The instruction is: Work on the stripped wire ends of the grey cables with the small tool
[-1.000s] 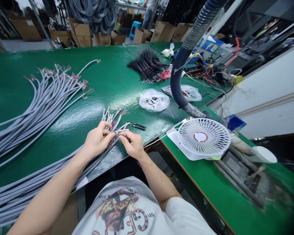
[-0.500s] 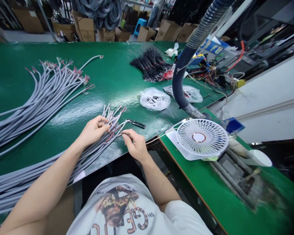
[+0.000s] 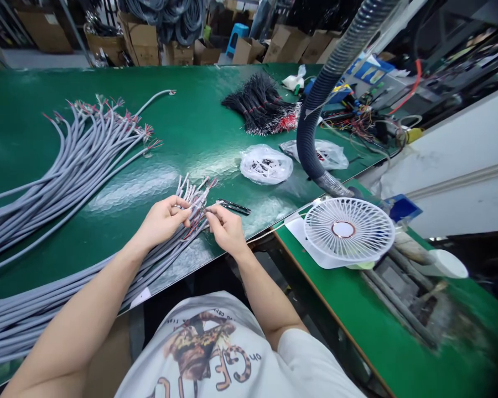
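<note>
Working at a long green counter (image 3: 199,110) here, with a bunch of gray cables (image 3: 66,326) running in from the lower left and ending in stripped ends (image 3: 195,202) with thin colored wires, right at mid-frame. Left hand (image 3: 164,224) has its fingers curled around those ends, gripping them. Right hand (image 3: 228,231) sits just beside it, fingers pinched together at the bundle, though I can't tell if there's a wire between them. Small black-handled cutters (image 3: 233,207) lie on the counter just above the right hand. Upper left there's another loose pile of gray cables (image 3: 83,155), and up top a heap of black wires (image 3: 261,105) with two plastic bags (image 3: 266,165) in front. A ribbed hose (image 3: 315,110) comes down on the right, near a white fan (image 3: 348,230).
</note>
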`<act>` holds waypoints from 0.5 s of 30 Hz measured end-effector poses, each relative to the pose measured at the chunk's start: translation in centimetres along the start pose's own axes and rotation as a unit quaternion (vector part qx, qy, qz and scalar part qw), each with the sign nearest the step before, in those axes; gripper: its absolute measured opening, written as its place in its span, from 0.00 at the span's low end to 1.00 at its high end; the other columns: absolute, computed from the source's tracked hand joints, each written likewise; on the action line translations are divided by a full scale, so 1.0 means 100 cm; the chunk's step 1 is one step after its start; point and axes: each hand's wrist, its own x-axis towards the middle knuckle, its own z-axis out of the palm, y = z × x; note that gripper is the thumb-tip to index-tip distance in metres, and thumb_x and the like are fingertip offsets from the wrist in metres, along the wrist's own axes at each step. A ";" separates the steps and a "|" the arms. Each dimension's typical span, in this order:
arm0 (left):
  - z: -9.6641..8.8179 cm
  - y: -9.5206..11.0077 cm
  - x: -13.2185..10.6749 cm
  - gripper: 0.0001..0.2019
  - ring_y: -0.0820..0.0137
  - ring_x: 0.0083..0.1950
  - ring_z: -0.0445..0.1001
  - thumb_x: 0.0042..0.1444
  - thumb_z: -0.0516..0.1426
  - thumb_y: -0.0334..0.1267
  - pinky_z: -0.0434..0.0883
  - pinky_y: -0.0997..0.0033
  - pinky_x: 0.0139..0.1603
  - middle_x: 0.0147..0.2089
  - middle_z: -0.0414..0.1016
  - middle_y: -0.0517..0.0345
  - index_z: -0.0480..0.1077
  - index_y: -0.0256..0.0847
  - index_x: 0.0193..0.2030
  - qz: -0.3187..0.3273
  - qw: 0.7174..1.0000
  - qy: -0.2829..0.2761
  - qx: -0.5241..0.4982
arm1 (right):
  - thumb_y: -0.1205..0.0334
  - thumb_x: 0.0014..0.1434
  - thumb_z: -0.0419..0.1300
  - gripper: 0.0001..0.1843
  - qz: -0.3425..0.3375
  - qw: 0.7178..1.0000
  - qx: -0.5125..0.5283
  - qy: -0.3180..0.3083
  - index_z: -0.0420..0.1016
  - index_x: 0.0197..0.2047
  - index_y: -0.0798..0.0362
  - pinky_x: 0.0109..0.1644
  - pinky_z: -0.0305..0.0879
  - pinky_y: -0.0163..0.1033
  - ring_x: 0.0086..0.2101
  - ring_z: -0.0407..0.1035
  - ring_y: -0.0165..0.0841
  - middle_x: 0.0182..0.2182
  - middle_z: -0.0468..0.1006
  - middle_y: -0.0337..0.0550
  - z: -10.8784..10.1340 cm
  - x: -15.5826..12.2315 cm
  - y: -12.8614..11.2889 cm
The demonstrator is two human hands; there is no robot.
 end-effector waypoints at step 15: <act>0.005 -0.008 0.003 0.15 0.69 0.27 0.74 0.52 0.58 0.47 0.66 0.72 0.32 0.27 0.78 0.58 0.69 0.39 0.40 0.024 0.998 0.032 0.049 | 0.58 0.62 0.53 0.13 0.016 0.998 0.039 -0.047 0.75 0.37 0.55 0.30 0.61 0.32 0.22 0.64 0.27 0.19 0.70 0.36 0.006 -0.006 -0.001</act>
